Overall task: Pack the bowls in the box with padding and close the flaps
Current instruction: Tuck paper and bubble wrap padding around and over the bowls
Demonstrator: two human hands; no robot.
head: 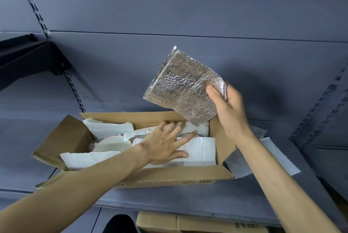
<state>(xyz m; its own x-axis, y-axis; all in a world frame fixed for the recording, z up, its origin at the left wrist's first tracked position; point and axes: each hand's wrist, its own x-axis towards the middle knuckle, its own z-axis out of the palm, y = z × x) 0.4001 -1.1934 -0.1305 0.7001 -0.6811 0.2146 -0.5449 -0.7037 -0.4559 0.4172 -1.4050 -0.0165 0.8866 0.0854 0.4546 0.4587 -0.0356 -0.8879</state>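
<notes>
Padding is what both hands are busy with. I have my right hand [228, 106] raised above the far right corner of the box [169, 176], thumb and fingers [213, 91] pinching one corner of a silver foil pouch [180, 86], so the pouch hangs free and can be lowered into the gap on that side. My left hand [163, 144] reaches into the box with fingers spread and straight, pressing flat on a white foam sheet [201, 148]. I judge this keeps the sheet down and the contents steady while the pouch comes in.

The box sits on a grey shelf [169, 200], all its flaps still open: the left flap [64, 138] folded outward, the near flap [175, 174] lying toward me, the far flap [135, 116] upright.

Counting what shows: one bowl [111, 145] is plainly visible, pale with a reddish rim, left of my left hand. A curved rim [185, 134] peeks out just beyond my fingertips, which I take for a second bowl, though I cannot be sure. White foam pieces inside number about four. One silver pouch is in hand, and a further white sheet [267, 157] lies on the shelf outside the box to the right. A second carton [188, 223] sits below the shelf.
</notes>
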